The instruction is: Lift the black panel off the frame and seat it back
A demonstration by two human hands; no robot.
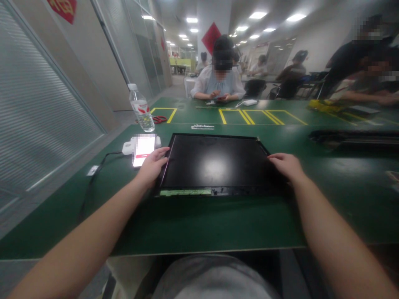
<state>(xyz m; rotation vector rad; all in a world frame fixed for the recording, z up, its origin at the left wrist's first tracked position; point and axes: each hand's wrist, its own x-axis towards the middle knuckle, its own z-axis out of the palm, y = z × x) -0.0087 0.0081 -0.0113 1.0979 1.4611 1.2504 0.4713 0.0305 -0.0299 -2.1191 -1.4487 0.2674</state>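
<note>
A black flat display panel (215,164) lies face up on the green table in front of me, a bright reflection on its middle. Along its near edge runs a strip of green tape (185,192). My left hand (151,167) grips the panel's left edge, fingers at the rim. On the opposite side, my right hand (287,167) is closed on the right edge, with its lower fingers partly hidden. Just beyond my left hand, a lit phone (144,151) rests against a white power strip (127,148).
A water bottle (141,109) and red-handled scissors (160,120) stand and lie at the far left. Small white pieces (202,126) lie behind the panel. Dark long parts (355,139) are at the right. Across the table (205,228) sits a person (220,81).
</note>
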